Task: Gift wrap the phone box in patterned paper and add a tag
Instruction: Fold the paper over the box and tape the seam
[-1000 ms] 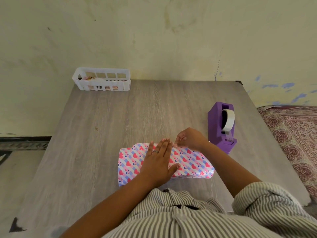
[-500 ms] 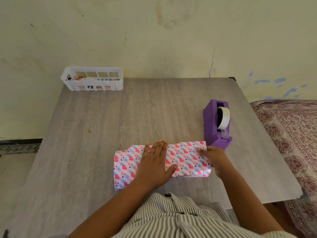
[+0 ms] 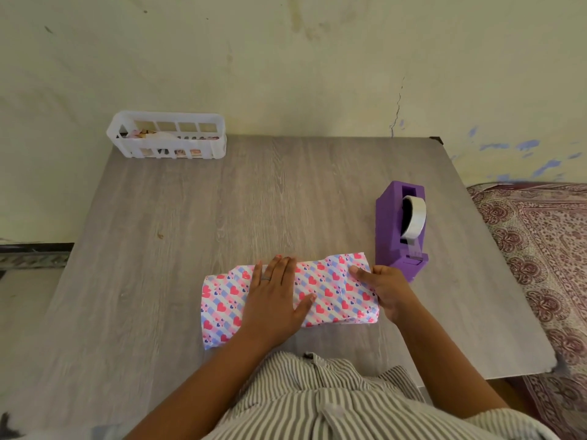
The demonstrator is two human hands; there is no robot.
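Observation:
The phone box is hidden inside heart-patterned pink and blue wrapping paper, lying lengthwise near the front of the grey wooden table. My left hand lies flat on top of the package's middle, fingers straight, a ring on one finger. My right hand grips the loose paper at the package's right end, thumb on top and fingers curled round the side. The left end of the paper sticks out open and unfolded. No tag is visible.
A purple tape dispenser with a roll of clear tape stands just behind my right hand. A white plastic basket with small items sits at the table's far left corner by the wall. A patterned bedspread lies to the right of the table.
My right hand has moved from the package's top back edge to its right end and taken hold of the paper there. My left hand has stayed flat on the package.

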